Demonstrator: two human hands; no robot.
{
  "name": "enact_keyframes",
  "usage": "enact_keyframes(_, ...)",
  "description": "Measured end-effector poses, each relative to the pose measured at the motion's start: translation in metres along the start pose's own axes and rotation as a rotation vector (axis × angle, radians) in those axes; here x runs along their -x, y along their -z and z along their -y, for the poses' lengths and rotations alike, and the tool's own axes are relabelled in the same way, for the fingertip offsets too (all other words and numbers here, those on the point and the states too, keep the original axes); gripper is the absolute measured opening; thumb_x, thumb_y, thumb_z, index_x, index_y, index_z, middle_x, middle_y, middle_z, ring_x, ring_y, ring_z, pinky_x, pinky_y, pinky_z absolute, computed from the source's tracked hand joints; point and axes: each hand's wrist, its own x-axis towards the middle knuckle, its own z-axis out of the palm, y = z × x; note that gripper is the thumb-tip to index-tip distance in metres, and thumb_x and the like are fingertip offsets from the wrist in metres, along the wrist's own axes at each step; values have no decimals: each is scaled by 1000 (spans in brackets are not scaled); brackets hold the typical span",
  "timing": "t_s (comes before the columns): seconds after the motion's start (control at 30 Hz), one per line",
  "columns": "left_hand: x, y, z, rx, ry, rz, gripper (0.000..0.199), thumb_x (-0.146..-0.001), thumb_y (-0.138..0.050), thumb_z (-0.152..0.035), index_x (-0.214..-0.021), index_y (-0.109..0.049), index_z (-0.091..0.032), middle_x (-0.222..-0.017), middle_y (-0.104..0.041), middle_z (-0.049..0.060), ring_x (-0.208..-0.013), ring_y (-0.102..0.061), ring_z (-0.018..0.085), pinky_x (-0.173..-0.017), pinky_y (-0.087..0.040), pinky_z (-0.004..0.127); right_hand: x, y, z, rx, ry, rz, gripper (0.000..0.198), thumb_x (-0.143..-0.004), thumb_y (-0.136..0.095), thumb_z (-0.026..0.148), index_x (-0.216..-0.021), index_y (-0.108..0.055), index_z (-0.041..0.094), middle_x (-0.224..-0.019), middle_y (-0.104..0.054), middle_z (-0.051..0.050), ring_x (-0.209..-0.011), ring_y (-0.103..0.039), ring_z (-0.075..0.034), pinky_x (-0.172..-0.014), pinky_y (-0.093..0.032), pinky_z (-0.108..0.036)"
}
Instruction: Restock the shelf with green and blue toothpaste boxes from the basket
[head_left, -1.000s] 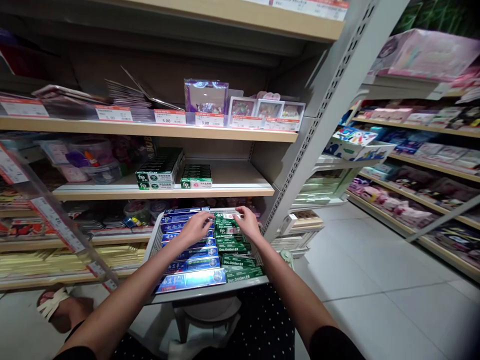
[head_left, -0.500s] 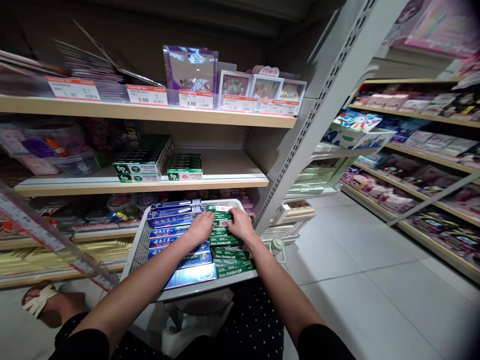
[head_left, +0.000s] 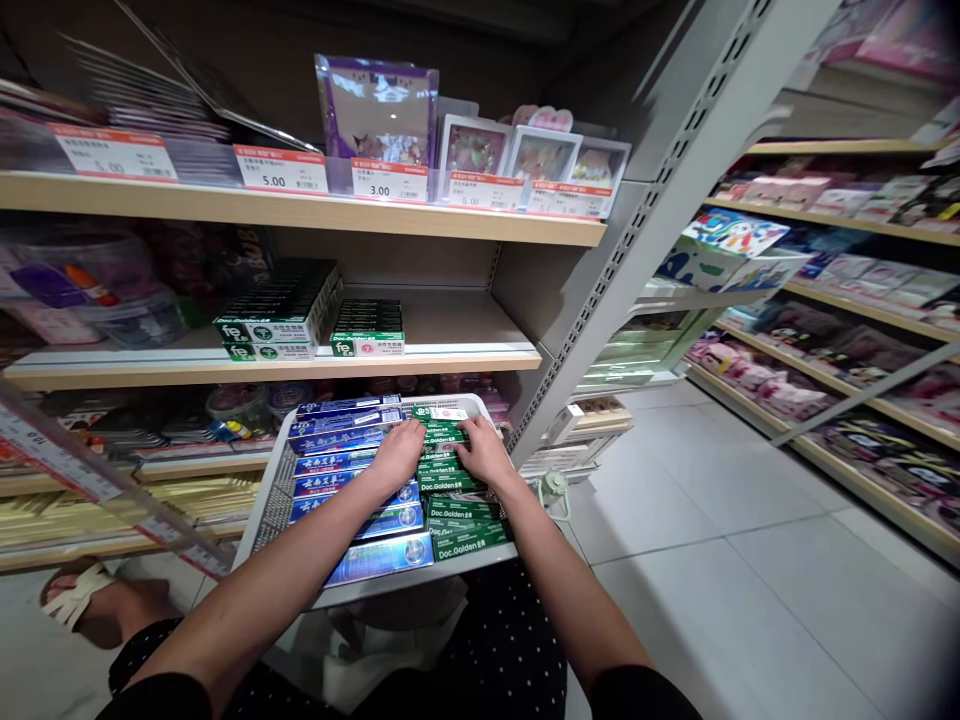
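A light grey plastic basket [head_left: 259,520] stands in front of me. Blue toothpaste boxes [head_left: 381,560] fill its middle and left, and green Doc.Golden toothpaste boxes [head_left: 469,542] lie in rows along its right. My left hand [head_left: 401,455] curls over the left ends of some upper green boxes. At their right ends, my right hand [head_left: 482,450] presses with bent fingers, so the boxes sit between both hands, still down in the basket. Its fingertips are partly hidden. A green-and-white box [head_left: 442,413] lies just beyond the hands.
On the middle shelf [head_left: 450,360] stand a larger stack of green boxes [head_left: 277,310] and a smaller one [head_left: 367,328]. The upper shelf edge [head_left: 300,210] overhangs them. A slanted grey post [head_left: 622,270] rises right of the basket. A sandalled foot [head_left: 82,600] shows at lower left.
The view has shifted slightly, so the shelves appear closer and a little higher. Both hands stay on the green boxes with little visible movement.
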Motion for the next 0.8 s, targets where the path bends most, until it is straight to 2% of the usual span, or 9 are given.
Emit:
enact_keyframes(0.17, 3, 2, 2, 87, 27, -17, 27, -87, -44, -10, -110, -57, -17, -105, -60, 13, -99, -60, 26, -82, -48, 35, -1, -1, -2, -59, 15, -34, 26, -82, -62, 25, -107, -59, 19, -102, -55, -9, -101, -53, -26, -88, -45, -37)
enact_keyframes(0.33, 5, 1, 5, 247, 37, -117, 32, -90, -42, -15, -121, -53, -18, -113, -57, 13, -100, -61, 25, -85, -49, 36, -1, 0, -3, -189, -15, -73, 28, -83, -60, 24, -110, -58, 20, -107, -55, -8, -104, -53, -24, -94, -43, -37)
enact_keyframes(0.5, 1, 2, 6, 410, 67, -254, 29, -88, -48, -18, -115, -58, -20, -109, -60, 10, -103, -59, 25, -91, -48, 39, -4, 1, -4, -306, -90, -93, 30, -80, -63, 30, -109, -59, 22, -106, -54, -6, -99, -55, -22, -91, -45, -36)
enact_keyframes(0.67, -3, 1, 9, 599, 169, -301, 25, -85, -56, -24, -107, -64, -20, -101, -67, 7, -84, -63, 21, -82, -52, 38, -8, -1, -10, -427, -135, -168, 34, -76, -66, 36, -107, -62, 22, -110, -59, -6, -103, -57, -23, -96, -44, -40)
enact_keyframes(0.73, -5, -2, 11, 730, 244, -300, 24, -84, -58, -28, -105, -66, -19, -98, -70, 7, -79, -65, 21, -77, -53, 38, -10, -3, -13, -541, -159, -219, 37, -74, -68, 37, -107, -62, 21, -113, -61, -7, -106, -58, -24, -98, -45, -42)
enact_keyframes(0.8, -7, -4, 12, 894, 309, -307, 26, -82, -61, -32, -105, -66, -19, -97, -71, 7, -81, -67, 22, -74, -55, 37, -12, -5, -15, -755, -203, -248, 43, -72, -70, 37, -111, -60, 20, -117, -63, -8, -105, -61, -23, -96, -47, -42)
